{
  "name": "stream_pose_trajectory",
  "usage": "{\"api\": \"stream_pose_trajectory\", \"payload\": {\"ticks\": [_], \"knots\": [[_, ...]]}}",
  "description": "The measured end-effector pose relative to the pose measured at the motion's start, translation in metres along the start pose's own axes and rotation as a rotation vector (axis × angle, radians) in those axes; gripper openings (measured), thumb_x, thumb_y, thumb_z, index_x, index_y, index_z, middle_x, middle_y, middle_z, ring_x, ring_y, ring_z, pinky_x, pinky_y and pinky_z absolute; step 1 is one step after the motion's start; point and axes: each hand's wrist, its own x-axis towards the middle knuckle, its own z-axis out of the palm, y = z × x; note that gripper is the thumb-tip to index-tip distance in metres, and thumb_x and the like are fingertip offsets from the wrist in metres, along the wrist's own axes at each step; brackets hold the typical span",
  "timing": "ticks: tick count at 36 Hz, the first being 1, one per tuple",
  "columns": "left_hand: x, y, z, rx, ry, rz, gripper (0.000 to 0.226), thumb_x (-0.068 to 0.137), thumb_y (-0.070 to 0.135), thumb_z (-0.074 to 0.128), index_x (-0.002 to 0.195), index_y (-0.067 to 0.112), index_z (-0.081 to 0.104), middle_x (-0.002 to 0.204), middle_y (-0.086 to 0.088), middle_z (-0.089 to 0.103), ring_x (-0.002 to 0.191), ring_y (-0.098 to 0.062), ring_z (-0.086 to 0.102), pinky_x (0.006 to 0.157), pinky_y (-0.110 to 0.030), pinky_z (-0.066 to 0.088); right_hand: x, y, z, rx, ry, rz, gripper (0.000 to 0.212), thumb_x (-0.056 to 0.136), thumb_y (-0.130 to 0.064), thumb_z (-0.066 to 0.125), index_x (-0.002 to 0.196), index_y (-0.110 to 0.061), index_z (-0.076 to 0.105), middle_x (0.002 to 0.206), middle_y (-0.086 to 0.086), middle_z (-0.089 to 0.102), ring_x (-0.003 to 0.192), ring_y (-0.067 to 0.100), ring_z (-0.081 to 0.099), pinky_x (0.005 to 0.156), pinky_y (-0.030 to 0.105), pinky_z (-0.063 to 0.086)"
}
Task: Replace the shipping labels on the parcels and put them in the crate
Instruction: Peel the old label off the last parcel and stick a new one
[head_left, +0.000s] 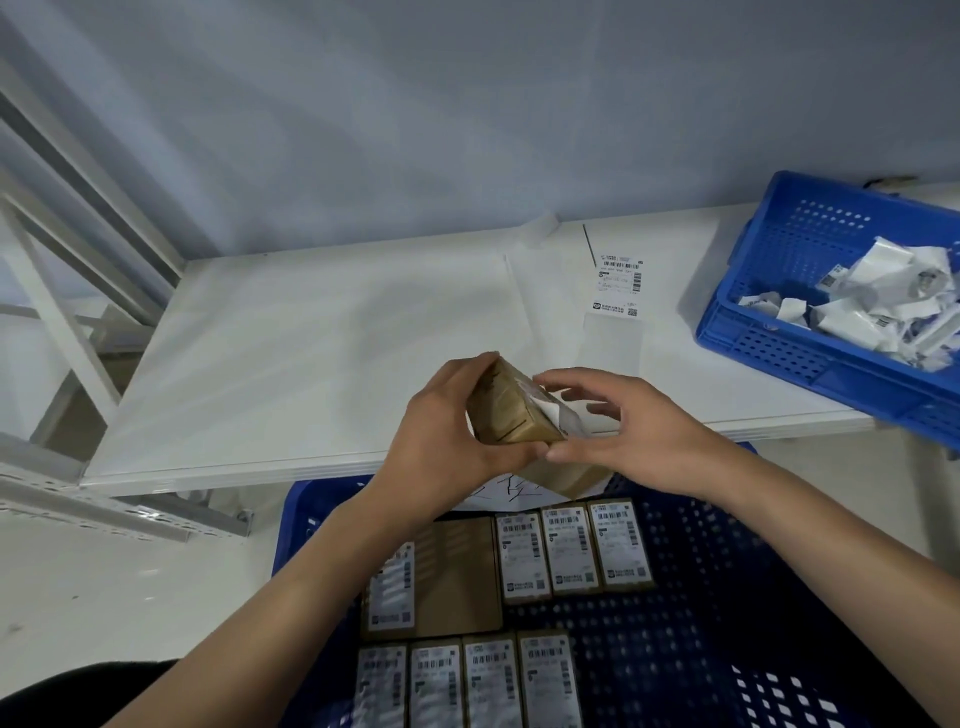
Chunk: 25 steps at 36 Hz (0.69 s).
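Observation:
A small brown cardboard parcel (511, 410) is held tilted above the table's front edge. My left hand (441, 441) grips it from the left side. My right hand (618, 431) pinches the white shipping label (563, 415) on the parcel's right face; the label is partly peeled and lifted. A fresh printed label (619, 283) lies flat on the white table (311, 353) behind the hands. Below, a dark blue crate (717, 597) holds several labelled parcels (566, 556) laid flat in rows.
A second blue crate (779, 322) on the table's right end holds several crumpled white label scraps (883, 301). A white metal frame (62, 291) stands at the left. A grey wall runs behind the table.

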Motion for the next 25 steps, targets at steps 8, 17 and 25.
{"api": "stream_pose_trajectory", "payload": {"ticks": [8,17,25], "knots": [[0.000,-0.005,0.004,0.082,0.019,0.014,0.100,0.067,0.042,0.093,0.151,0.022,0.043,0.139,0.008,0.049,0.113,0.002,0.043,0.087,0.003,0.031,0.000,0.001,0.009,0.102,0.142,-0.021,0.014,0.084,-0.028,0.079,0.098,-0.029,0.077,0.090,-0.010,0.075,0.092,0.012,0.068,0.089,0.028,0.055],[-0.004,-0.005,0.008,0.028,0.001,0.128,0.079,0.068,0.036,0.093,0.138,0.040,0.056,0.129,0.012,0.051,0.112,-0.003,0.052,0.089,-0.002,0.041,0.002,-0.002,0.011,0.241,0.220,0.010,0.005,0.089,-0.015,0.074,0.089,-0.016,0.079,0.077,0.000,0.075,0.072,0.011,0.069,0.073,0.023,0.054],[-0.001,-0.006,0.008,0.012,0.037,0.164,0.063,0.065,0.034,0.094,0.121,0.039,0.065,0.125,0.014,0.054,0.112,-0.003,0.055,0.086,-0.004,0.042,0.004,-0.003,0.012,0.290,0.252,0.089,0.006,0.091,-0.012,0.072,0.087,-0.011,0.077,0.071,0.006,0.073,0.068,0.013,0.069,0.075,0.026,0.054]]}}
